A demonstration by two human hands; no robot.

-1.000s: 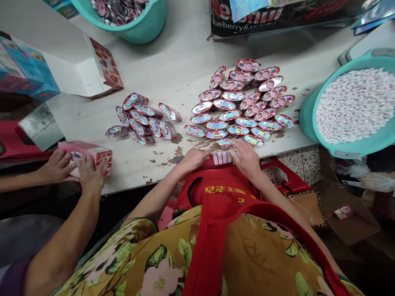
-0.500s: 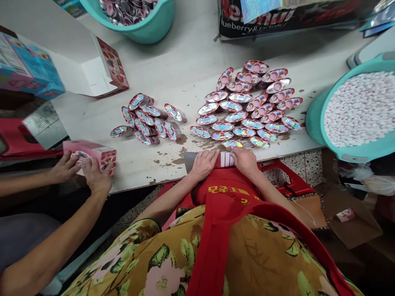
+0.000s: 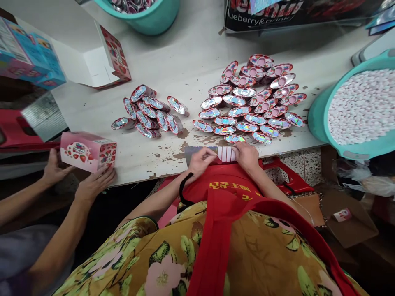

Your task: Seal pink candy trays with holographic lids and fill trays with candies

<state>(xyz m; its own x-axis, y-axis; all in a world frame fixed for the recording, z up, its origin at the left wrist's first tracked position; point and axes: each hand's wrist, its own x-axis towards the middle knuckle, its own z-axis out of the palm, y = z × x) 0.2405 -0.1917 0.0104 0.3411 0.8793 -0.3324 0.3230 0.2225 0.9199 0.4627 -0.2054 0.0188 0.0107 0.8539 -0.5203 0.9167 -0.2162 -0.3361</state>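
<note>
At the table's near edge my left hand (image 3: 200,160) and my right hand (image 3: 247,155) both pinch a small red strip with white tablets (image 3: 226,153) between them, fingers closed on its ends. Just beyond my hands lies a large cluster of shiny oval foil-lidded cups (image 3: 251,102) in rows. A smaller heap of the same cups (image 3: 149,116) lies on its side to the left. My red apron (image 3: 228,193) hangs below my hands.
A teal basin of white tablets (image 3: 359,105) sits at the right edge. Another teal basin (image 3: 148,14) stands at the back. A co-worker's hands (image 3: 92,183) hold a pink strawberry box (image 3: 88,151) at left. An open carton (image 3: 105,61) and a blue box (image 3: 29,57) lie at the back left.
My left hand's fingers have curled from flat into a pinch on the strip. The co-worker has lifted and turned the pink box upright.
</note>
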